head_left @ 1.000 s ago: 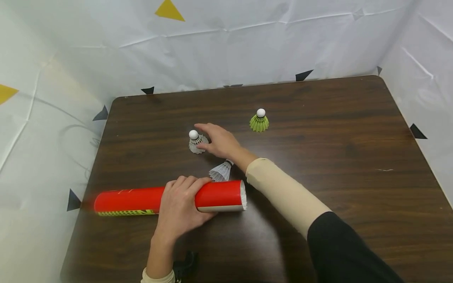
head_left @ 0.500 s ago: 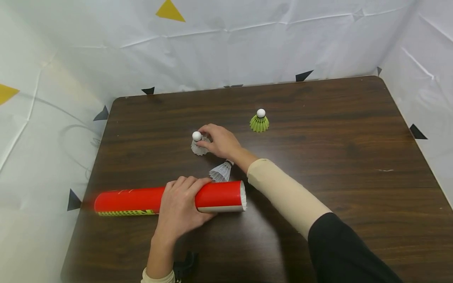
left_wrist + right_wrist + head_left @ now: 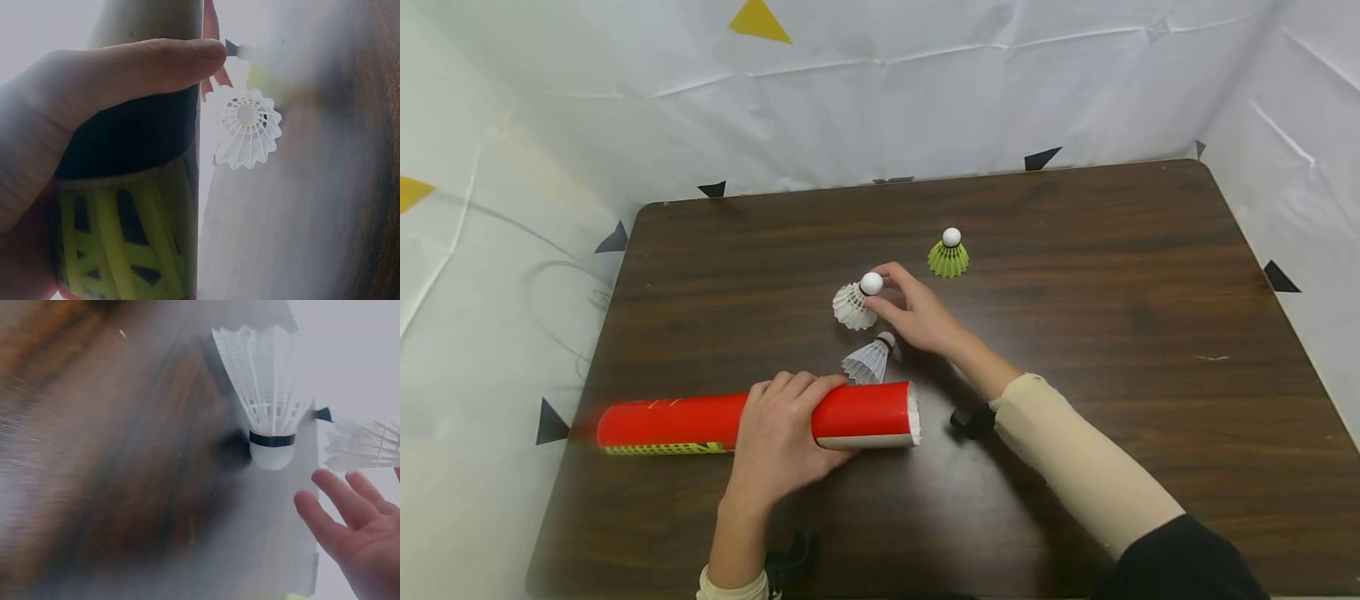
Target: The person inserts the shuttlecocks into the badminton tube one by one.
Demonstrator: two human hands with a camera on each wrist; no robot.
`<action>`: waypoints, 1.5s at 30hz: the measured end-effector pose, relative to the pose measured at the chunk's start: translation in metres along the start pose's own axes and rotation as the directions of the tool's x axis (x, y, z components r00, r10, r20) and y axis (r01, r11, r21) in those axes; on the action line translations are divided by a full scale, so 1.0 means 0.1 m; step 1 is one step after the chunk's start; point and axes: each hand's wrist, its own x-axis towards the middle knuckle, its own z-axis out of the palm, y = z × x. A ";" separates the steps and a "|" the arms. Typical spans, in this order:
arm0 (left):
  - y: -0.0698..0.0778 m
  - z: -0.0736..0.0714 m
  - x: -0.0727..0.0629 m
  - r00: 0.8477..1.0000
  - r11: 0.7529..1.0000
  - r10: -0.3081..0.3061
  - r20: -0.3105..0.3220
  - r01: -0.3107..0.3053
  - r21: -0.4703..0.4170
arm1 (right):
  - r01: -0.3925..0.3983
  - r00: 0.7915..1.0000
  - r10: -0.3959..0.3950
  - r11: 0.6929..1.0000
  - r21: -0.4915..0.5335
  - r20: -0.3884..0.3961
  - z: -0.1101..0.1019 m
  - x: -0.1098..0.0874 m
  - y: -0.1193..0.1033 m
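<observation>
My left hand [image 3: 782,433] grips the red shuttlecock tube [image 3: 670,421] around its right half, thumb underneath and fingers over the top. The tube lies sideways, its open end facing right with a whitish inner edge. My right hand [image 3: 917,312] pinches a white shuttlecock [image 3: 852,308] near its cork, between thumb and fingers, with the skirt pointing lower left. A second white shuttlecock [image 3: 867,362] lies on its side between the tube and the right hand. In the right wrist view, the held shuttlecock [image 3: 365,447] is partly cut off beyond the fingers.
A yellow-green shuttlecock [image 3: 948,258] stands cork up farther back on the dark wooden table [image 3: 1112,333]. White sheeting [image 3: 925,108] with yellow and black triangles surrounds the table's back and sides. A black device [image 3: 973,421] sits at my right wrist.
The right hand has closed on the standing white shuttlecock and moved right with it, tilting its cork to the right. The left hand and tube have stayed in place.
</observation>
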 end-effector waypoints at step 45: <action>0.00 -0.02 0.04 1.000 1.000 -0.026 0.006 0.026 -0.002 | 0.332 0.911 -0.357 0.932 -0.148 -0.205 0.03 -1.50 -0.12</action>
